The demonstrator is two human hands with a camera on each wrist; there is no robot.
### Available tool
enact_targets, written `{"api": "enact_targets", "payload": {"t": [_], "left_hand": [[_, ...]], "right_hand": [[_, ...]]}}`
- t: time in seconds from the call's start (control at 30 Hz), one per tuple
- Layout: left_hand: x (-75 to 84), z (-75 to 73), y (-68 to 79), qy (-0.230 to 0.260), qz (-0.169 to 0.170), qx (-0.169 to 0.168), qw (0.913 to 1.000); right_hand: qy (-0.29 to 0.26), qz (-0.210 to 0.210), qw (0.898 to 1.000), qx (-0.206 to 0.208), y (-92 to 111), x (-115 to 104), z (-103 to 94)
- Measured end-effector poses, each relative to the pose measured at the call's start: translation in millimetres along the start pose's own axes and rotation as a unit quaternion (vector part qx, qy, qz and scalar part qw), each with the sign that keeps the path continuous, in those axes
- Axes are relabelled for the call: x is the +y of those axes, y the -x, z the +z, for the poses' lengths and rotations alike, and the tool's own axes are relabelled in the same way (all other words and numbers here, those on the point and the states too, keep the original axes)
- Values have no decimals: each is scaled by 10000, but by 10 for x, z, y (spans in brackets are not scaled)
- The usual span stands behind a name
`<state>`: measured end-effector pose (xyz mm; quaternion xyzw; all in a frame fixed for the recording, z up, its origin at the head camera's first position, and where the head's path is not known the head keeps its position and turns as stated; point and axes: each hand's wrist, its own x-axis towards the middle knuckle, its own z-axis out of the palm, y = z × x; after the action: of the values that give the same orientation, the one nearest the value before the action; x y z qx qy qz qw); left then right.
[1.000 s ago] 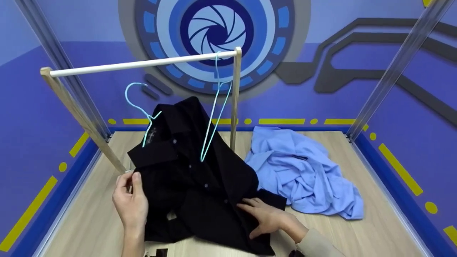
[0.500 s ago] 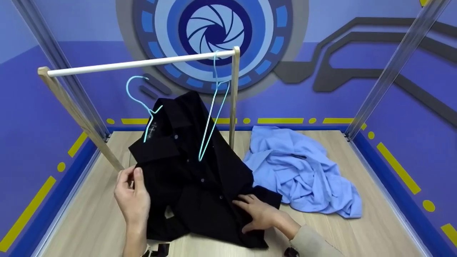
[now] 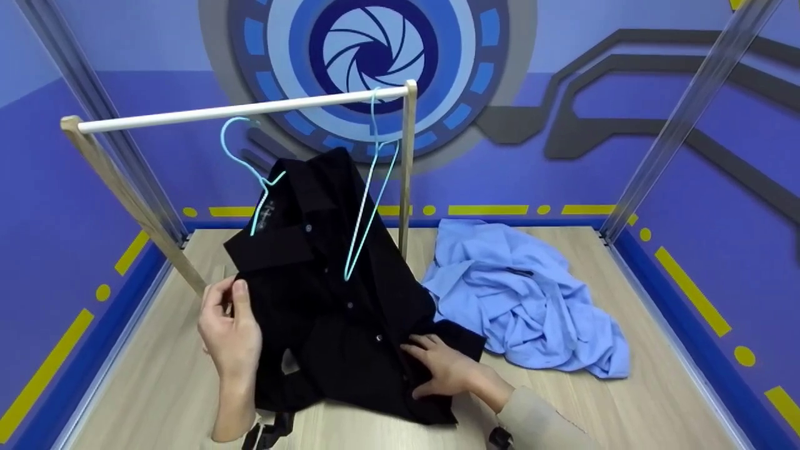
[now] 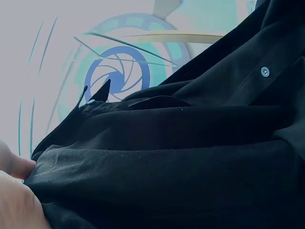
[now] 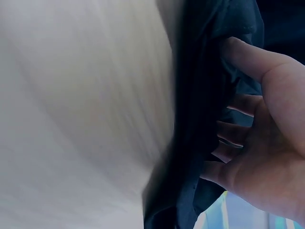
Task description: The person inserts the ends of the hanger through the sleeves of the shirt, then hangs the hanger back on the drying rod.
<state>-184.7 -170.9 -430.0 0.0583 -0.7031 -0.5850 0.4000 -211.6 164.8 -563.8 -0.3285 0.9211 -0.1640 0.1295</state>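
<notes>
In the head view a black button-up shirt (image 3: 337, 356) is held up at a tilt, its collar toward the rack. A light blue wire hanger (image 3: 265, 182) sticks out of its neck, the hook just below the rack's rail; the hanger's lower part is hidden inside the cloth. My left hand (image 3: 232, 331) pinches the shirt at the shoulder on the left, thumb toward me. Low on the right side, my right hand (image 3: 442, 370) lies against the shirt with spread fingers. The right wrist view shows its thumb (image 5: 248, 57) and fingers touching the dark fabric.
A clothes rack with a white rail (image 3: 244, 110) and wooden posts (image 3: 406, 169) stands behind the shirt. Another light blue hanger (image 3: 361, 215) hangs from its right end, overlapping the shirt in view. A crumpled blue garment (image 3: 531, 300) lies on the wooden table (image 3: 137, 375) at right.
The shirt and its hanger have risen, bringing the hook up close to the rail. Both hands have moved up with the shirt, keeping their places on it.
</notes>
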Motion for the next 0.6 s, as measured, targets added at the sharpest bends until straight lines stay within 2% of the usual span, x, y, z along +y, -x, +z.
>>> {"api": "enact_targets", "payload": {"t": [0.33, 0.6], "left_hand": [[43, 25, -50, 135, 200, -89, 9997], [61, 38, -73, 169, 327, -29, 9993]], "right_hand": [[-18, 50, 10000, 45, -106, -4, -9], [16, 118, 9999, 4, -173, 7, -7]]}}
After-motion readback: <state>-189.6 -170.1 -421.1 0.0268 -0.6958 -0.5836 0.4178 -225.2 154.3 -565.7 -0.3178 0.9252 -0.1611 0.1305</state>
